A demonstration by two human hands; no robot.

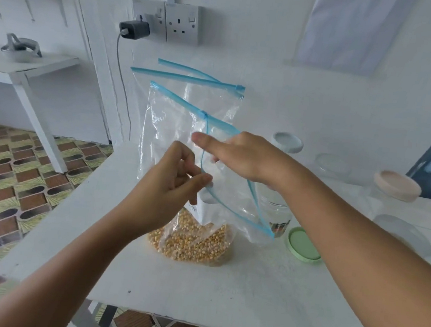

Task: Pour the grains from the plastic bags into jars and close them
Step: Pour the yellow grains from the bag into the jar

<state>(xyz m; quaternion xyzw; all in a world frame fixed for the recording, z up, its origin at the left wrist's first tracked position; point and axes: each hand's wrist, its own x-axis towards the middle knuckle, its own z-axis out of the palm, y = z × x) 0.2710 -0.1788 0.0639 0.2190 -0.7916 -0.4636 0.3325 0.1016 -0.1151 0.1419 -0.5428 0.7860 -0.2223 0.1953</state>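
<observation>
Risk first at the near edge: table [220,298], white, with the front bag [174,137] standing close to its left front corner, yellow grains [192,241] heaped only in the bottom. Top-heavy once tugged; could tip toward the tiled floor and spill.

Left hand [168,187] pinching the near strip of the blue zip seal [231,205] between thumb and curled fingers. Right hand [239,155] gripping the far lip, thumb out straight over the plastic, remaining fingers hidden behind it. Mouth partly parted. Uneven pull likely to tear the seal or jerk the bag off its base.

Just beyond and right: green lid [303,244] lying flat on the table, clear open jar [273,207] half hidden behind the bag. Narrow mouth, so a wide floppy bag opening could scatter grains past the rim.

Further back: second bag [191,85] behind the first, contents not discernible. Pink-lidded jar [397,186] and white-lidded jar [288,142] near the wall, well apart from the hands; reachable by a careless elbow swing.
</observation>
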